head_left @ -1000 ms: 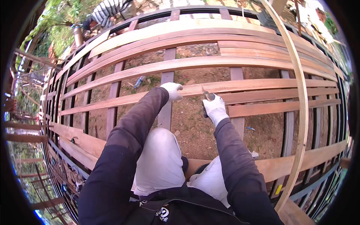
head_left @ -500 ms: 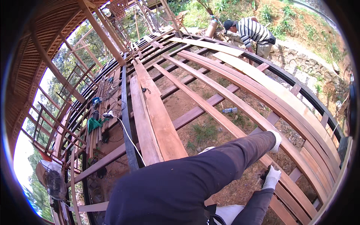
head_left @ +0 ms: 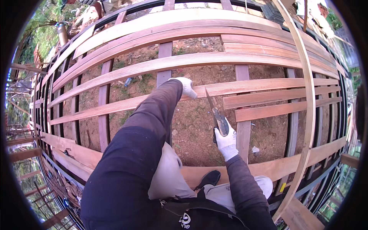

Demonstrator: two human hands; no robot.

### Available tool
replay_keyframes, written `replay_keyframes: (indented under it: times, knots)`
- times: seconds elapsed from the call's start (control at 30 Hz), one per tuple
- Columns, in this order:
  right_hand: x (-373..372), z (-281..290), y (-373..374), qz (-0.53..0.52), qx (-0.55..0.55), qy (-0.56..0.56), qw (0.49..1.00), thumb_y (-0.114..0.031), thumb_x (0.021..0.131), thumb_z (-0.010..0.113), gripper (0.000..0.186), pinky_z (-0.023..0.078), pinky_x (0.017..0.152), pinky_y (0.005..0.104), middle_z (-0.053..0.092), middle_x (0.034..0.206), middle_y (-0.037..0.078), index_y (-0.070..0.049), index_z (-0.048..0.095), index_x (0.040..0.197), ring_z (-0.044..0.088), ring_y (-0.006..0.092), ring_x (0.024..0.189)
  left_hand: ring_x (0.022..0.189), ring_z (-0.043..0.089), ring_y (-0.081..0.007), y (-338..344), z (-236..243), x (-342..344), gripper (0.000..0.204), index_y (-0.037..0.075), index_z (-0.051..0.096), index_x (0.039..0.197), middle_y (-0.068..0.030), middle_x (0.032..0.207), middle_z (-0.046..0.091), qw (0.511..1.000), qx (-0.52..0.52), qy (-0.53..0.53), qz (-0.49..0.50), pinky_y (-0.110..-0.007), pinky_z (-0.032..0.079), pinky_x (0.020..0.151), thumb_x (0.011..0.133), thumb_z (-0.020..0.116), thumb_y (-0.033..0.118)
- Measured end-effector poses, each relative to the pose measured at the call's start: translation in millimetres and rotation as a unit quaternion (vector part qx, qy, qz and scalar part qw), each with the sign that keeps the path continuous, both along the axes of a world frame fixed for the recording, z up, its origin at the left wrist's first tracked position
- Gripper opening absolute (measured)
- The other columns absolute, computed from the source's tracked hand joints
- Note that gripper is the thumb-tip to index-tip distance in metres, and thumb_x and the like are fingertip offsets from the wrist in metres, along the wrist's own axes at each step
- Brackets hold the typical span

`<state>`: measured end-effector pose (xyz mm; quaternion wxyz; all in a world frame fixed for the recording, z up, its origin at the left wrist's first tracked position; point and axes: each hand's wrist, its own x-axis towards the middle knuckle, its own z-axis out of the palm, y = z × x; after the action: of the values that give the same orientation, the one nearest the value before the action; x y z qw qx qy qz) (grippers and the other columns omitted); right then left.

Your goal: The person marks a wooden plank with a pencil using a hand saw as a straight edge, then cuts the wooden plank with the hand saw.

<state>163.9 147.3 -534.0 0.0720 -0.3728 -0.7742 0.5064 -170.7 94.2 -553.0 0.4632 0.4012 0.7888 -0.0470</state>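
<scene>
My left hand (head_left: 186,87), in a white glove, grips a long grooved reddish plank (head_left: 260,85); its fingers fold over the plank's edge. In my gloved right hand (head_left: 226,138) is a hand saw (head_left: 210,100) with a narrow tapering blade and a dark, worn handle. The blade points away from me, and its tip lies at the plank just right of my left hand. Whether the teeth bite into the wood, I cannot make out. Two shorter grooved planks (head_left: 264,98) lie nearer me on the right, across the joists.
Dark joists (head_left: 242,132) cross bare soil with open gaps between them. More grooved planks (head_left: 172,61) lie beyond. A pale curved strip (head_left: 308,130) arches across the right side. My shoe (head_left: 209,179) is near a wide board (head_left: 268,167). A gas cylinder (head_left: 62,34) stands far left.
My view has swung to the right, and the striped-shirted person is no longer plainly seen. The saw in my right hand now shows fully. My left hand stays at the planks.
</scene>
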Motion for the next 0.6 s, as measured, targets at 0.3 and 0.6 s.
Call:
replay_keyframes:
  times: [0.3,0.6]
  knots:
    - [1.6,4.7,-35.6,-0.037,-0.018,0.007,0.999,-0.012,0.087,0.074,0.066,0.056,0.096,0.0423,0.065,0.132,0.03,0.005,0.051,0.147,0.07,0.0384,0.117,0.137,0.056,-0.0358,13.7,-59.9,-6.4,0.109,0.004,0.054,0.149,-0.0207,0.148,0.058,0.993,-0.036,-0.103,0.041,-0.044,0.042,0.114,0.071,0.075,0.077]
    - [-10.9,15.6,-36.4,-0.019,0.001,-0.01,1.0,-0.009,0.089,0.072,0.055,0.053,0.101,0.0392,0.07,0.128,0.026,0.006,0.058,0.14,0.07,0.0337,0.12,0.137,0.054,-0.038,-2.2,-89.2,-25.1,0.084,0.01,0.064,0.141,-0.0213,0.149,0.057,0.986,-0.018,-0.125,0.11,-0.045,0.034,0.117,0.09,0.046,0.073]
